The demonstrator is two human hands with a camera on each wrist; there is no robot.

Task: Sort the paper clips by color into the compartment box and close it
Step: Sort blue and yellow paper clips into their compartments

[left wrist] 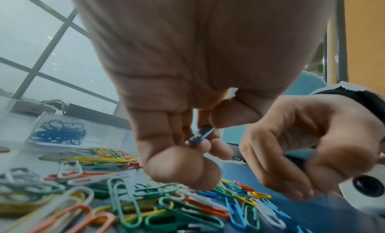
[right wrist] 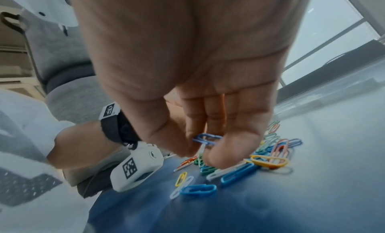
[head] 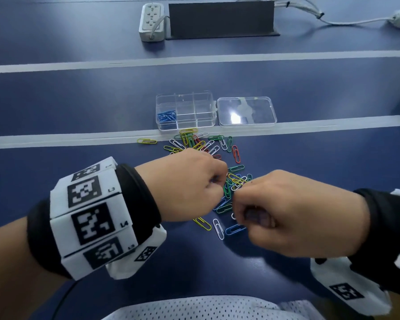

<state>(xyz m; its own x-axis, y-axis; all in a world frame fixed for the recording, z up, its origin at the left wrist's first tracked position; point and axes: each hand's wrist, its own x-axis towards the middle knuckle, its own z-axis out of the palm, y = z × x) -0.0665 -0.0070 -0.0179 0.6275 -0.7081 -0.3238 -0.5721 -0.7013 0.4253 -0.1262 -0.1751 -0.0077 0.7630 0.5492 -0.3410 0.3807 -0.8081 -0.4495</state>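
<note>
A clear compartment box [head: 207, 98] stands open on the blue table, its lid [head: 246, 110] folded out to the right. Several blue clips [head: 166, 116] lie in its front-left compartment, also seen in the left wrist view [left wrist: 58, 131]. A mixed pile of coloured paper clips [head: 208, 146] spreads in front of the box. My left hand [head: 217, 181] hovers over the pile and pinches a blue clip [left wrist: 201, 134] between thumb and fingers. Close beside it, my right hand [head: 238, 199] pinches another blue clip [right wrist: 206, 138]. Loose blue clips [right wrist: 198, 189] lie under the right hand.
A white power strip [head: 151, 21], a dark upright panel [head: 221, 19] and white cables [head: 333, 20] sit at the table's far side. Two white tape lines [head: 79, 139] cross the table. My white mesh shirt [head: 206, 308] shows at the near edge.
</note>
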